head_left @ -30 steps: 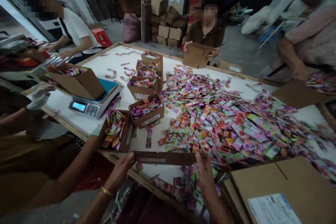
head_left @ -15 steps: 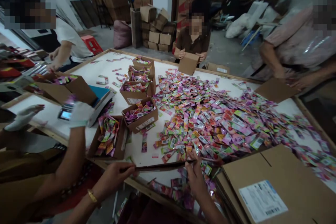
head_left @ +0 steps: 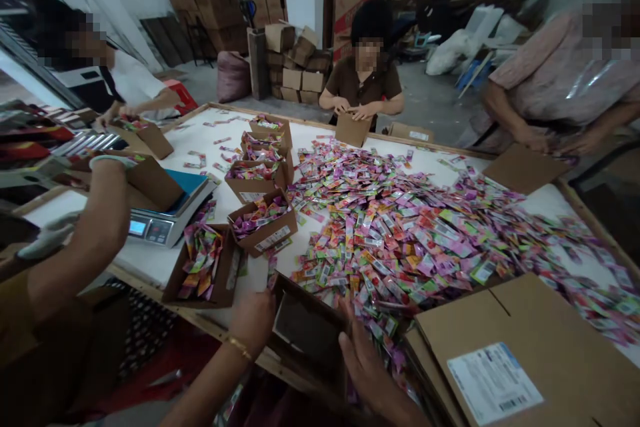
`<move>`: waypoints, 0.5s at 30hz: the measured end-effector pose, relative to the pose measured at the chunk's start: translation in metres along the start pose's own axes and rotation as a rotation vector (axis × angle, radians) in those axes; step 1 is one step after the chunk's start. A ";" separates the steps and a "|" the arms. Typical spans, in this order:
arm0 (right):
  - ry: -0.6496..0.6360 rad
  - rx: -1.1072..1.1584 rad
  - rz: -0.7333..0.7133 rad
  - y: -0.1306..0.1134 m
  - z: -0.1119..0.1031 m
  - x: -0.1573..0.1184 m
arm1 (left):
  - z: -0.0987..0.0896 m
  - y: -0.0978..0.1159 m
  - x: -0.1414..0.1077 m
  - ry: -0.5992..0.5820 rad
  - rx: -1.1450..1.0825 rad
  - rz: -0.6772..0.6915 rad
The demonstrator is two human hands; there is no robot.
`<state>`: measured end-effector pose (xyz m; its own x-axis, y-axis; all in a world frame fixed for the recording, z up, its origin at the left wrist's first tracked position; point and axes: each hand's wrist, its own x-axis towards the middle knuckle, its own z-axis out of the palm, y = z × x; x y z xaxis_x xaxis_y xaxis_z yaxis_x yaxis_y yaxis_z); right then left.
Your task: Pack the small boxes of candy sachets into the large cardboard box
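Opening up, the flat carton (head_left: 307,323) now stands as a box between left hand (head_left: 256,320) and right hand (head_left: 363,357). Both hands clamp its sides at the near tabletop (head_left: 150,260) edge, beside the packet heap (head_left: 400,233).

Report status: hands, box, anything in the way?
Left hand and right hand grip small open box. Sachet pile crowds its right side.

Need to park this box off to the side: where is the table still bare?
Bare white table lies along the far left edge, between the row of filled boxes and the scale. A smaller patch lies by the flat cardboard, far right. The packet pile crowds the middle and near edge.
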<state>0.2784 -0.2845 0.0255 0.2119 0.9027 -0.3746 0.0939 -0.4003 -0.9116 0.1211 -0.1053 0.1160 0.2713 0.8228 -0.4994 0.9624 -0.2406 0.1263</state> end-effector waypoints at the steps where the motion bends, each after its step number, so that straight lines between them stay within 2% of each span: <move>1: 0.060 0.003 -0.016 0.003 0.002 0.004 | -0.001 0.013 0.004 -0.056 0.080 0.007; 4: 0.320 0.041 -0.037 0.006 0.013 0.024 | -0.004 0.037 0.012 -0.155 0.213 0.053; 7: 0.481 0.045 0.009 0.000 0.028 0.043 | -0.010 0.030 0.004 -0.145 0.188 0.046; 9: 0.538 0.049 0.011 -0.002 0.038 0.050 | -0.011 0.014 -0.011 -0.132 0.134 0.085; 11: 0.563 0.064 -0.051 0.001 0.045 0.052 | -0.007 -0.002 -0.024 -0.085 0.053 0.168; 13: 0.562 0.064 -0.106 0.007 0.047 0.050 | 0.004 -0.012 -0.030 0.001 -0.008 0.244; 15: 0.550 0.048 -0.144 0.012 0.040 0.047 | 0.020 -0.012 -0.025 0.107 -0.010 0.268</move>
<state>0.2504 -0.2409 -0.0098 0.6767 0.7273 -0.1147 0.1176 -0.2606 -0.9583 0.1021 -0.1337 0.1098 0.5159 0.7801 -0.3540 0.8559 -0.4525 0.2501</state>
